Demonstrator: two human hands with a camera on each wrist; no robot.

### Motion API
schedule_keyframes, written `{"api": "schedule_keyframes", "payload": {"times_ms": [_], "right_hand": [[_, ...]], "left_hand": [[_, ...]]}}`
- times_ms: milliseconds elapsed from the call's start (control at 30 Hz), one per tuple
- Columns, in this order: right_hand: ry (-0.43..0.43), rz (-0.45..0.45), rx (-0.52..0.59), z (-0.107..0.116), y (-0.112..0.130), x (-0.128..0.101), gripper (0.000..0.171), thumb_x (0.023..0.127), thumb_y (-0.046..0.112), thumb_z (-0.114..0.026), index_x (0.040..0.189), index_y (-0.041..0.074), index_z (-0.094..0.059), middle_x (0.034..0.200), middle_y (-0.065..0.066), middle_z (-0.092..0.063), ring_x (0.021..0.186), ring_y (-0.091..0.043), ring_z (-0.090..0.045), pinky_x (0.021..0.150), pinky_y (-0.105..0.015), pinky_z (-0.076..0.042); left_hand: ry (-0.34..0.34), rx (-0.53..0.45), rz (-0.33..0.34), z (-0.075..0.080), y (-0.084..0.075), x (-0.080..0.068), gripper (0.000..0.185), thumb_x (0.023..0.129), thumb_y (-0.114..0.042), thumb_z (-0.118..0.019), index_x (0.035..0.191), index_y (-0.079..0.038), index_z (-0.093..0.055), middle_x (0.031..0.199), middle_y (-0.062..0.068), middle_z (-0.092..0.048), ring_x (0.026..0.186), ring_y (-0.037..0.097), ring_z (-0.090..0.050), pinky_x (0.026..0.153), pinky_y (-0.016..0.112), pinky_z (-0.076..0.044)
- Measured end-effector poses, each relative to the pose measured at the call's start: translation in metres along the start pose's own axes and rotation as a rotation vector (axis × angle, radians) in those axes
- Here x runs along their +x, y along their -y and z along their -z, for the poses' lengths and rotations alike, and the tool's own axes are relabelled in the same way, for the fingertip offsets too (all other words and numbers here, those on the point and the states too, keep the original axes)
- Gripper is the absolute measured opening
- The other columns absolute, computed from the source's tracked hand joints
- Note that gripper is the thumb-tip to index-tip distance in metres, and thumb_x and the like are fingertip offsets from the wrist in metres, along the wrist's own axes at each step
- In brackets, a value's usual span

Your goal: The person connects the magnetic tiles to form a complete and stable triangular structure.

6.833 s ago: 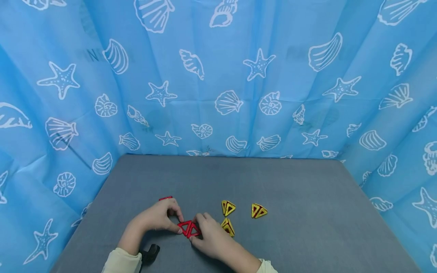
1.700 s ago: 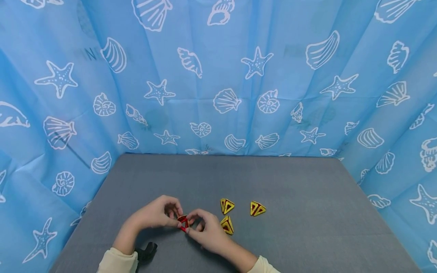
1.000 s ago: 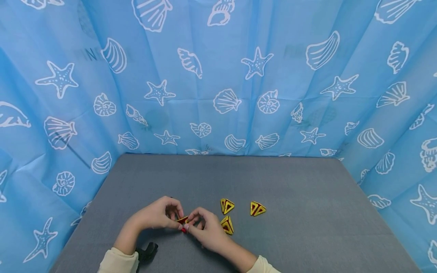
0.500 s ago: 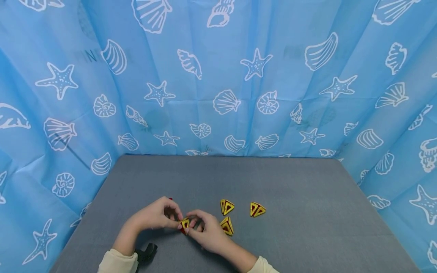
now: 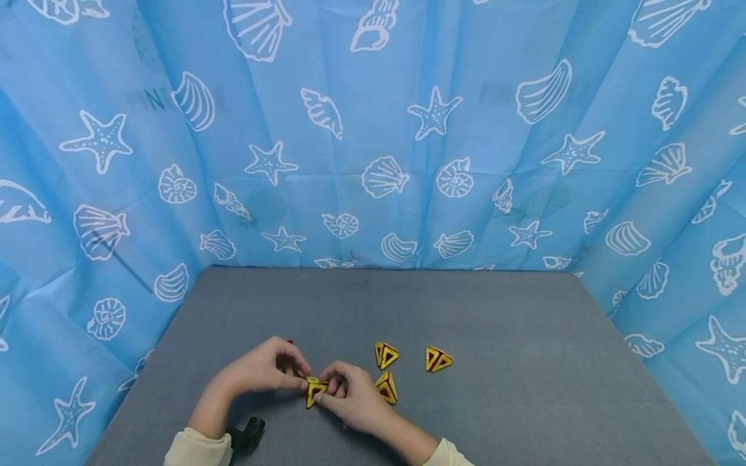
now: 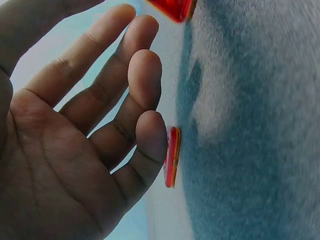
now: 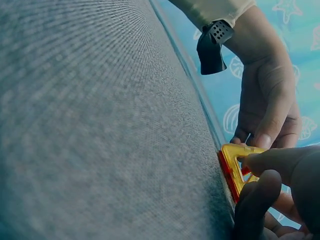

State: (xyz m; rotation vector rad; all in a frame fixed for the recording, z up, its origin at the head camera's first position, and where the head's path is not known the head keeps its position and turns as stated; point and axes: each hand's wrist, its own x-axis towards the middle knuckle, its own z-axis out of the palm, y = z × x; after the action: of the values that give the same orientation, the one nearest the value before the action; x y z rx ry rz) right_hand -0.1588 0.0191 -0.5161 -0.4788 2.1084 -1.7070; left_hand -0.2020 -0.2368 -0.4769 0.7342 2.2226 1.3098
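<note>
Both hands meet at near-left of grey table (image 5: 466,310), pinching 1 yellow/red triangle piece (image 5: 315,389) btwn fingertips; L hand (image 5: 265,367) thumb + fingers curled on it, R hand (image 5: 350,398) gripping from other side. 3 other yellow triangles (image 5: 387,355) lie just right, apart. Red piece (image 6: 171,156) flat by L little finger
</note>
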Motion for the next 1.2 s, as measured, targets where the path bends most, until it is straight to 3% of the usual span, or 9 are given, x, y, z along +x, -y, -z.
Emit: {"api": "schedule_keyframes", "payload": {"times_ms": [133,233,400,533,667,867,1200], "right_hand": [[-0.002,0.001,0.006,-0.001,-0.001,0.000,0.013,0.095,0.013,-0.080,0.103,0.010,-0.071,0.087,0.001,-0.056,0.055,-0.006,-0.050,0.042,-0.021,-0.044],[0.000,0.000,0.010,-0.001,-0.001,0.000,0.013,0.094,0.013,-0.081,0.101,0.009,-0.071,0.086,0.001,-0.056,0.055,-0.006,-0.050,0.042,-0.020,-0.044],[0.011,-0.014,0.030,-0.001,0.000,0.001,0.014,0.095,0.013,-0.081,0.106,0.011,-0.073,0.086,0.000,-0.057,0.054,-0.008,-0.049,0.041,-0.022,-0.045],[0.018,-0.025,0.030,0.000,0.001,0.000,0.014,0.095,0.013,-0.081,0.108,0.014,-0.076,0.087,0.000,-0.057,0.054,-0.009,-0.049,0.041,-0.023,-0.044],[0.012,-0.035,0.019,0.001,0.002,-0.001,0.009,0.095,0.015,-0.080,0.104,0.014,-0.077,0.088,0.000,-0.057,0.056,-0.009,-0.049,0.041,-0.022,-0.044],[0.001,-0.053,0.007,0.000,0.003,-0.001,0.008,0.097,0.020,-0.079,0.103,0.015,-0.078,0.088,0.001,-0.057,0.057,-0.010,-0.051,0.041,-0.024,-0.044],[0.007,-0.043,0.017,0.001,0.002,-0.002,0.009,0.100,0.022,-0.076,0.105,0.015,-0.078,0.087,0.003,-0.059,0.053,-0.009,-0.050,0.041,-0.024,-0.044]], "left_hand": [[-0.063,0.040,-0.008,0.005,0.004,-0.003,0.020,0.094,-0.015,-0.080,0.108,0.000,-0.078,0.096,0.011,-0.075,0.073,0.011,-0.064,0.062,0.026,-0.054],[-0.174,0.105,0.007,0.011,0.006,-0.005,0.015,0.097,-0.017,-0.078,0.104,-0.004,-0.078,0.092,0.007,-0.074,0.073,0.010,-0.063,0.062,0.027,-0.052],[-0.410,0.148,0.123,0.017,0.012,-0.010,0.015,0.098,-0.020,-0.077,0.104,-0.007,-0.076,0.090,0.006,-0.072,0.074,0.016,-0.065,0.060,0.029,-0.053],[-0.528,0.201,0.232,0.019,0.017,-0.013,0.017,0.097,-0.021,-0.079,0.105,-0.006,-0.075,0.091,0.005,-0.069,0.074,0.016,-0.060,0.060,0.031,-0.051],[-0.541,0.264,0.299,0.019,0.019,-0.015,0.026,0.095,-0.023,-0.080,0.111,-0.002,-0.074,0.091,0.005,-0.065,0.075,0.017,-0.056,0.062,0.032,-0.047],[-0.470,0.271,0.367,0.018,0.020,-0.013,0.039,0.093,-0.025,-0.082,0.121,0.000,-0.071,0.091,0.005,-0.062,0.080,0.018,-0.054,0.069,0.033,-0.044],[-0.436,0.249,0.417,0.015,0.020,-0.010,0.026,0.087,-0.020,-0.087,0.102,-0.006,-0.071,0.091,0.005,-0.063,0.082,0.019,-0.055,0.071,0.035,-0.044]]}}
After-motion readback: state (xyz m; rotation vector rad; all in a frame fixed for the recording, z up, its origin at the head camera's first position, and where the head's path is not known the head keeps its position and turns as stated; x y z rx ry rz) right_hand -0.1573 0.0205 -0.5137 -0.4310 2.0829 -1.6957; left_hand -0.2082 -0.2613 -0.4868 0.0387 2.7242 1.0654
